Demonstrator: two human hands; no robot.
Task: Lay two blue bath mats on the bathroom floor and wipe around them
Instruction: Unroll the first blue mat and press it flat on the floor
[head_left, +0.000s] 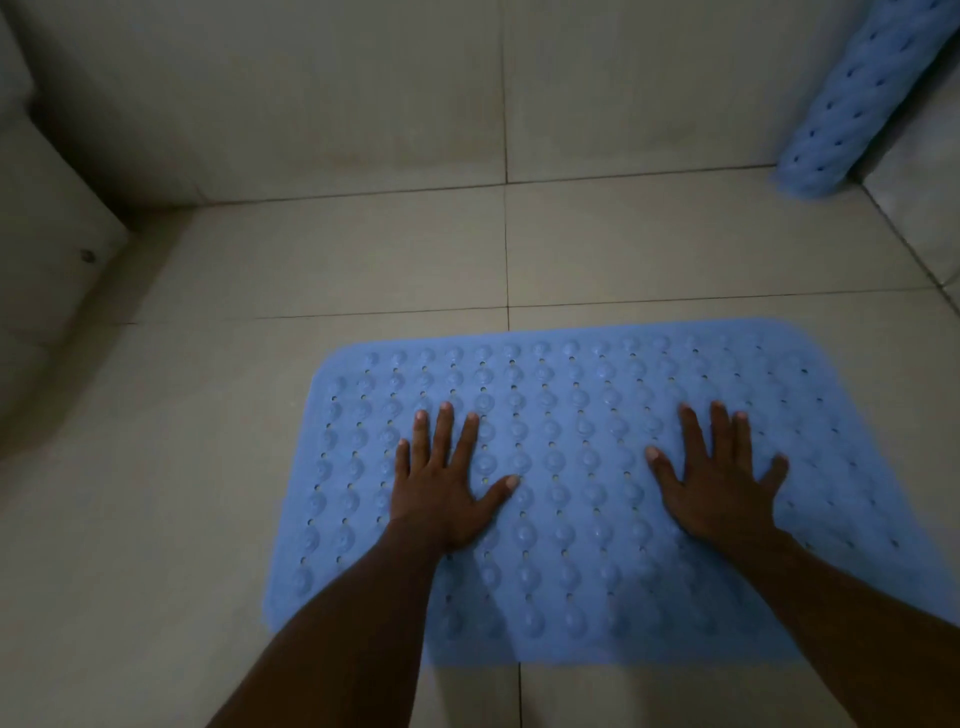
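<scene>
A blue bath mat (571, 415) with rows of round bumps and small holes lies flat on the tiled floor (311, 260). My left hand (441, 483) presses on the mat's left half, palm down, fingers spread and straight. My right hand (722, 478) presses on its right half the same way. A second blue mat (862, 98), rolled into a tube, leans against the wall in the far right corner, its lower end on the floor.
Beige tiled walls (311, 93) close the space at the back and on the right. A pale curved fixture (47, 249) stands at the left edge. Bare floor tiles lie left of the mat and behind it.
</scene>
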